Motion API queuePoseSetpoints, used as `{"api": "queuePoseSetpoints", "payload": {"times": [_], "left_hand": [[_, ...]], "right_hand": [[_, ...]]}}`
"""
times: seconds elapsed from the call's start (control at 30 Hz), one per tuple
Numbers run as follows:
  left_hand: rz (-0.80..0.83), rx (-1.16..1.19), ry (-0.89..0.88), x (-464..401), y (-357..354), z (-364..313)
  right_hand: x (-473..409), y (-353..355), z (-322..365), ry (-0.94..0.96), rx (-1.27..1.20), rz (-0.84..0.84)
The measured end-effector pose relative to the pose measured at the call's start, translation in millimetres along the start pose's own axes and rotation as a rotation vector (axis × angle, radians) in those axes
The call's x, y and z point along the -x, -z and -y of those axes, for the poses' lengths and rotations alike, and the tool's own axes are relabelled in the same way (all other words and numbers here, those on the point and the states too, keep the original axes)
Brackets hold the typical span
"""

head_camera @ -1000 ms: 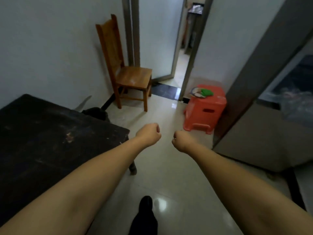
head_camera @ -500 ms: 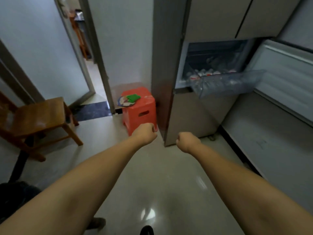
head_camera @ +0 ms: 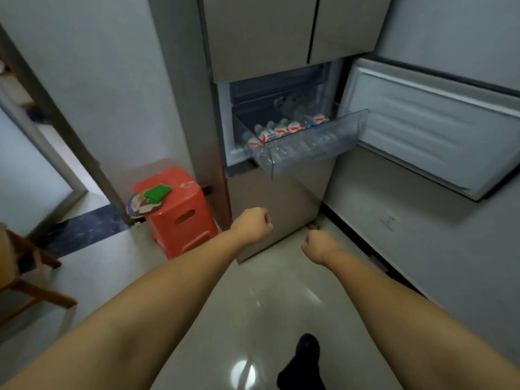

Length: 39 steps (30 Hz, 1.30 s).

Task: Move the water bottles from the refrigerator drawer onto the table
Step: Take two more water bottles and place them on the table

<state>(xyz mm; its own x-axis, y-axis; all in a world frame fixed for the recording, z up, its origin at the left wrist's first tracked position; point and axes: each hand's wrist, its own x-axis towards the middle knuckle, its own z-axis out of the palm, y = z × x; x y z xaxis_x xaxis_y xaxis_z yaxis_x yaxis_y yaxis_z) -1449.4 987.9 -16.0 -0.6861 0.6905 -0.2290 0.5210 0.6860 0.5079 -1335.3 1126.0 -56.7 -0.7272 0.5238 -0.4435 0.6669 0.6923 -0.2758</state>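
The refrigerator's clear plastic drawer (head_camera: 318, 146) is pulled out at the upper middle of the head view. Several water bottles (head_camera: 281, 130) with red-and-white labels lie inside it. My left hand (head_camera: 251, 225) is curled into a fist and holds nothing, below and left of the drawer. My right hand (head_camera: 318, 247) is also a fist with nothing in it, lower and a little right. Both hands are well short of the drawer. The table is out of view.
The open refrigerator door (head_camera: 433, 128) swings out at the right. A red plastic stool (head_camera: 180, 212) with a green item and a round fan stands left of the fridge. A wooden chair (head_camera: 25, 277) is at the left edge. A doorway opens behind it.
The view has swung right from the dark table and chair to the refrigerator, and now sits closer to the drawer. Both hands stay as fists out in front.
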Motion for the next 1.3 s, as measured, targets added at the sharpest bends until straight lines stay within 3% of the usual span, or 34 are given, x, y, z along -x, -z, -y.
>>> {"api": "queuePoseSetpoints", "payload": {"times": [0.43, 0.83, 1.07, 1.23, 1.3], "left_hand": [[-0.057, 0.092, -0.020, -214.4, 9.0, -132.7], [-0.197, 0.172, -0.033, -374.4, 52.8, -170.4], [-0.061, 0.263, 0.163, -469.2, 65.2, -153.9], [-0.092, 0.345, 0.418, -515.3, 55.4, -137.6], [-0.146, 0.362, 0.513, -530.8, 49.1, -135.8]], "right_hand": [[-165.7, 174.8, -78.9, 0.053, -0.037, -0.190], [-303.0, 273.6, -41.9, 0.306, -0.213, -0.624], [-405.2, 308.2, -34.4, 0.273, -0.249, -0.499], [-458.1, 300.2, -33.6, 0.181, -0.191, -0.112], [-478.4, 298.1, -32.7, 0.165, -0.153, -0.057]]}}
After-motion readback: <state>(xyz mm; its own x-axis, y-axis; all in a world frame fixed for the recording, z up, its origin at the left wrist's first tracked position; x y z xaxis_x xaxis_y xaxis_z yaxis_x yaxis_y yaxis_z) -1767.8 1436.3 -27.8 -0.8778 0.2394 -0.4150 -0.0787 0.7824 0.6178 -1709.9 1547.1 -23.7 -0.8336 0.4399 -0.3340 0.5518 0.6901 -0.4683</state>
